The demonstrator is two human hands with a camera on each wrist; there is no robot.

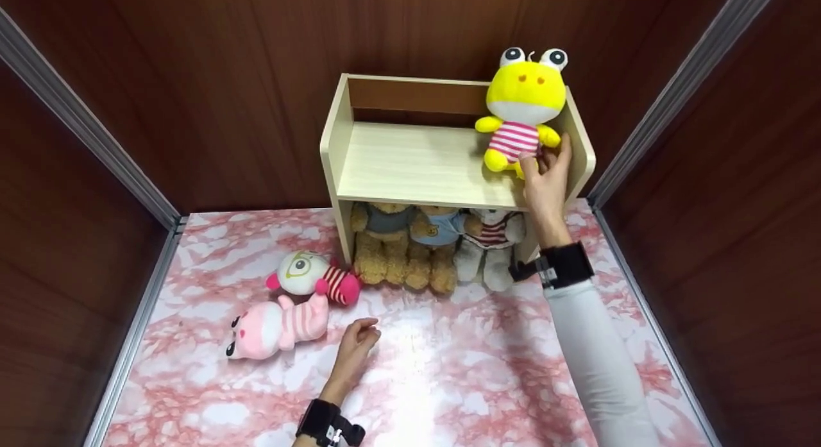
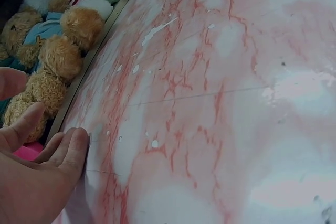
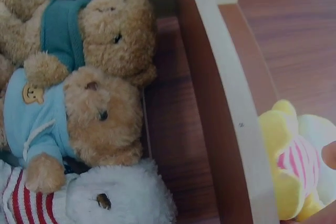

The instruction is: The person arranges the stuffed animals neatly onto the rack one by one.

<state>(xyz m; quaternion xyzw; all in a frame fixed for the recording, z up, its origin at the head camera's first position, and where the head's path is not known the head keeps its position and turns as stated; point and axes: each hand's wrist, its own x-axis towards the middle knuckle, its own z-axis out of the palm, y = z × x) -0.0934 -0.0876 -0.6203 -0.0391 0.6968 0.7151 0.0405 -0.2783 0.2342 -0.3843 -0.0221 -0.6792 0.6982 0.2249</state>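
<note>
A yellow frog plush toy (image 1: 526, 104) with a pink-and-white striped body is upright at the right end of the upper shelf (image 1: 417, 165). My right hand (image 1: 548, 177) holds it low on its right side, thumb over the leg in front. Part of the striped body (image 3: 299, 166) shows beside a fingertip in the right wrist view. My left hand (image 1: 356, 344), fingers loosely bent and holding nothing, is over the marbled surface. Nearest to it lies a pink frog plush toy (image 1: 256, 331), with a white-and-pink plush toy (image 1: 304, 274) just behind.
Below the upper shelf, a brown bear in dark clothing (image 1: 381, 248), another in light blue (image 1: 436, 242) and a white-grey plush in red stripes (image 1: 490, 242) sit side by side. The shelf unit's side panels (image 1: 333, 133) stand near the brown back wall (image 1: 256, 101).
</note>
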